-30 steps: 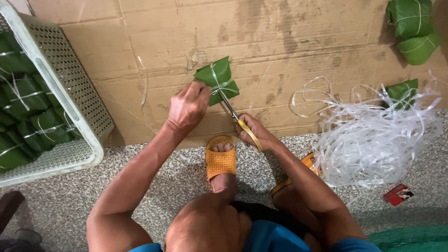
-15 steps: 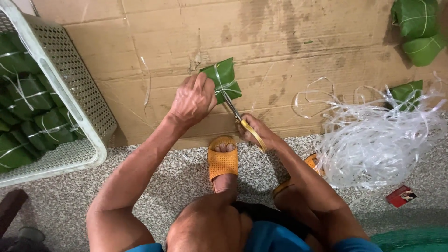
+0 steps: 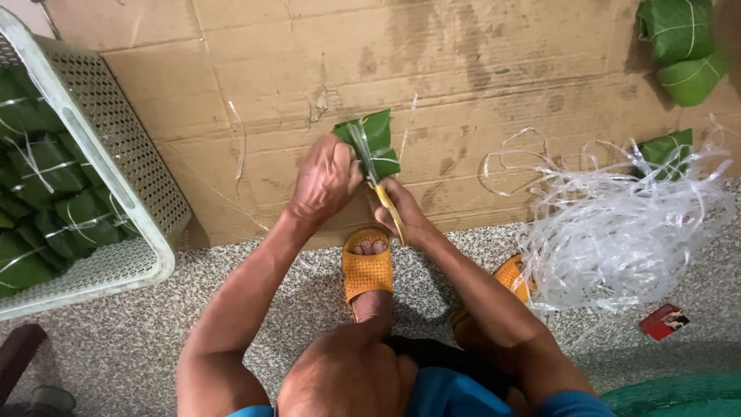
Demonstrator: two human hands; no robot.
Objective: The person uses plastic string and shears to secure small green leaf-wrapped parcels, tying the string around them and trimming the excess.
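Over the cardboard (image 3: 478,69), left hand (image 3: 324,181) grips an upright leaf parcel (image 3: 374,139), right hand (image 3: 405,212) holding up-pointing scissors (image 3: 378,181)

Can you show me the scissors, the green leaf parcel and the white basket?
scissors (image 3: 388,207): head view, on the yellow handle.
leaf parcel (image 3: 380,137): head view, on its green top face.
basket (image 3: 116,147): head view, on its perforated side wall.

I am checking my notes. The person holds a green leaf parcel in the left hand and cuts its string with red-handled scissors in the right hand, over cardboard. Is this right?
Not quite: the scissors have yellow handles, not red. The head view shows this. The rest stands: the left hand holds the green leaf parcel, the right hand works the scissors at its string, over the cardboard.
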